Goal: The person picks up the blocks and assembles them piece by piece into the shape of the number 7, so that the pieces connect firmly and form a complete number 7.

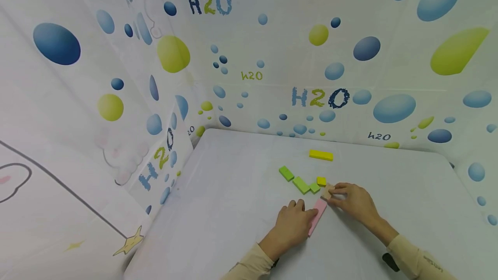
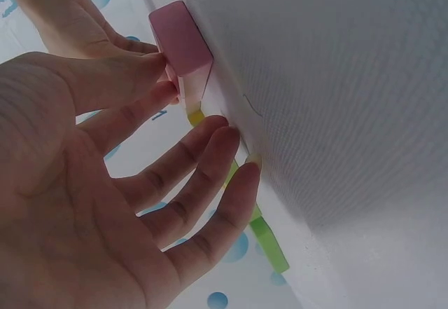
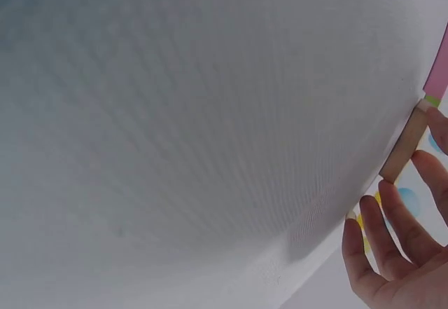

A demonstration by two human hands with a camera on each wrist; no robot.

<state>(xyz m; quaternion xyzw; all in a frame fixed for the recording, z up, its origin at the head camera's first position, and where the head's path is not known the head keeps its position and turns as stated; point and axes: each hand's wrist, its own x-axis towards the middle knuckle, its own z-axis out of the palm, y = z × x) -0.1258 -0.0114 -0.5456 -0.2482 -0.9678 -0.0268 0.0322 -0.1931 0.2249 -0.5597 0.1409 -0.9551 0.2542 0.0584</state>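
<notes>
A long pink block lies at a slant on the white table. My left hand rests at its left side, and in the left wrist view the thumb and index fingertip touch the pink block from above. The other fingers of that hand are loosely bent. At the far end of the pink block is a short bare-wood block, nearly in line with it. My right hand holds this wooden block with thumb and fingertips, partly covering it in the head view.
Just beyond lie a small yellow block, a small green block and two longer green blocks, one beside the small one, the other farther left. A long yellow block lies at the back. Patterned curtain borders the table.
</notes>
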